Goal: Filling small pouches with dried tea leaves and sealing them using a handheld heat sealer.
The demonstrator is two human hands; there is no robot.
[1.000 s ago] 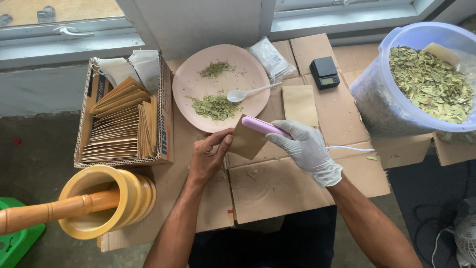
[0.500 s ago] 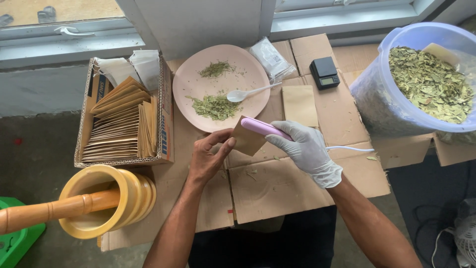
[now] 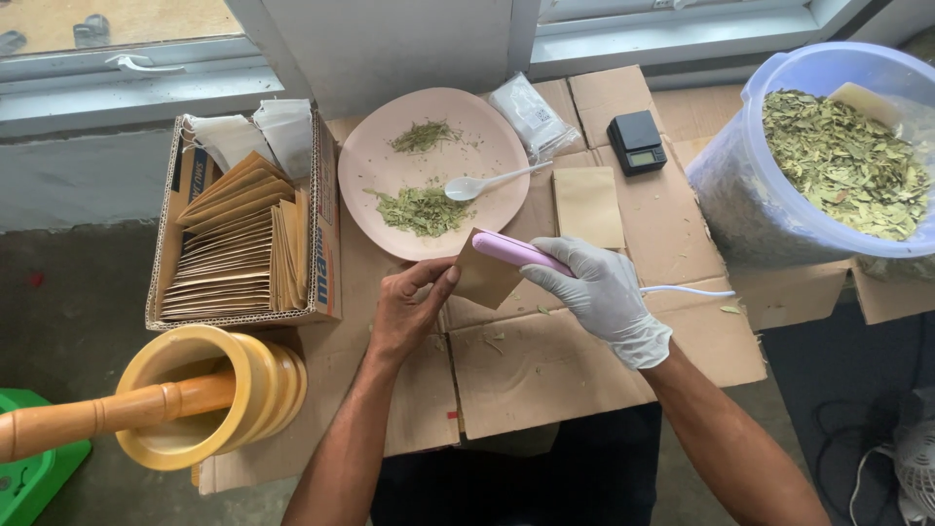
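Two hands work over flattened brown cardboard sheets (image 3: 545,365) laid as a work surface on a dark floor below a window ledge. Left hand (image 3: 407,310), bare, pinches the edge of a small brown paper pouch (image 3: 484,276) between thumb and fingertips. Right hand (image 3: 604,292), in a white glove, is closed around a pink handheld sealer (image 3: 516,252), whose tip lies across the pouch's upper edge; a white cord (image 3: 687,290) trails off to the right from the gloved hand. Near left: a yellow wooden mortar (image 3: 200,394) with a wooden pestle (image 3: 88,421) resting in it, beside a green object (image 3: 24,468) at the frame edge. Middle left: an open cardboard box (image 3: 326,209) holding rows of brown paper pouches, with white bags at its far end. Centre, just beyond the held pouch: a pink plate (image 3: 492,161) bearing two heaps of crushed dried green leaves and a white plastic spoon (image 3: 487,182). Another flat brown pouch (image 3: 588,206) lies to the right of the plate. Farther back: a clear plastic packet (image 3: 534,115) and a small black digital scale (image 3: 637,142). Far right: a translucent blue plastic tub (image 3: 769,209) filled with whole dried leaves.
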